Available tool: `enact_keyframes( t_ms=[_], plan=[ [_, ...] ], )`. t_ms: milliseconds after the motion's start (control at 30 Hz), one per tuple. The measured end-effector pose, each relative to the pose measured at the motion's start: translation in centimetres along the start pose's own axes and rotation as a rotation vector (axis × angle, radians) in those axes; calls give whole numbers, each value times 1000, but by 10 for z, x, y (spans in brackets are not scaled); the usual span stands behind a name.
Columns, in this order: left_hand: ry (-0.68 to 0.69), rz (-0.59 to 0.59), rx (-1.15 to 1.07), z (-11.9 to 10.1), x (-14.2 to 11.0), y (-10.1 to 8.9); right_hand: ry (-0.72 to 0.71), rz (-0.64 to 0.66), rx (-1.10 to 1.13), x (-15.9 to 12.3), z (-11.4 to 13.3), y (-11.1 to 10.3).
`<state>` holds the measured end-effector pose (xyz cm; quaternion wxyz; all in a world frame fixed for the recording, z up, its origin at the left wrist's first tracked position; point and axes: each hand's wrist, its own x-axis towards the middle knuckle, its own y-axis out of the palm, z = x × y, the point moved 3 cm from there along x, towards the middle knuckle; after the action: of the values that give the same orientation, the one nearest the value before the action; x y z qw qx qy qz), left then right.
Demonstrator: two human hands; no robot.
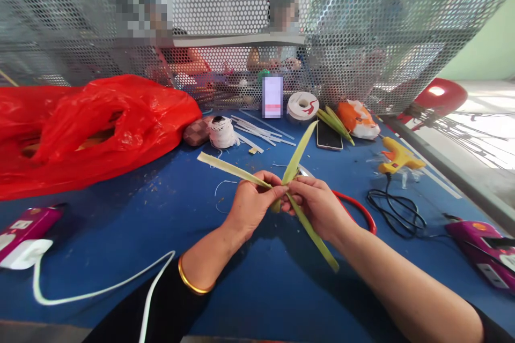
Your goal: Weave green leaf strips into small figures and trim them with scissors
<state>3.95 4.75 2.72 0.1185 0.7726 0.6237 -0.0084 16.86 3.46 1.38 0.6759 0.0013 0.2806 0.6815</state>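
Observation:
Crossed strips of green leaf (296, 156) meet between my two hands above the blue table. My left hand (254, 195) pinches them where they cross, thumb on top; a paler strip end juts out to the upper left. My right hand (311, 201) pinches the same crossing from the other side. One strip stands up and away, and another slants down to the right under my right hand. The folds at the crossing are partly hidden by my fingers. Behind my right hand lie red-handled scissors (364, 213), partly covered.
A red plastic bag (148, 112) fills the left. Behind my hands are a thread spool (222, 133), white strips (261, 131), a ribbon roll (302, 106), and a dark phone (329, 135). A yellow glue gun (400, 155) and purple power strips (480, 249) flank the right. A perforated screen (225, 5) stands behind.

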Motion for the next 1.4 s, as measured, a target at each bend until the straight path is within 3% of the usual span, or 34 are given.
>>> enact_keyframes(
  t_ms=[333,633,900,1100,1233,1400],
  plan=[
    [-86,31,-243,13,7,0,95,17,154,4,-7,0],
    [-143,160,-152,9,6,-2,86,-41,165,7,-1,-4],
    [-173,84,-171,7,7,-2,111,21,155,6,-4,0],
    [-151,40,-152,0,7,-7,-27,77,9,2,0,3],
    [-130,60,-52,-5,6,-11,-153,20,-130,-1,7,3],
    [-55,48,44,-7,8,-13,-186,7,-208,-2,9,4]
  ],
)
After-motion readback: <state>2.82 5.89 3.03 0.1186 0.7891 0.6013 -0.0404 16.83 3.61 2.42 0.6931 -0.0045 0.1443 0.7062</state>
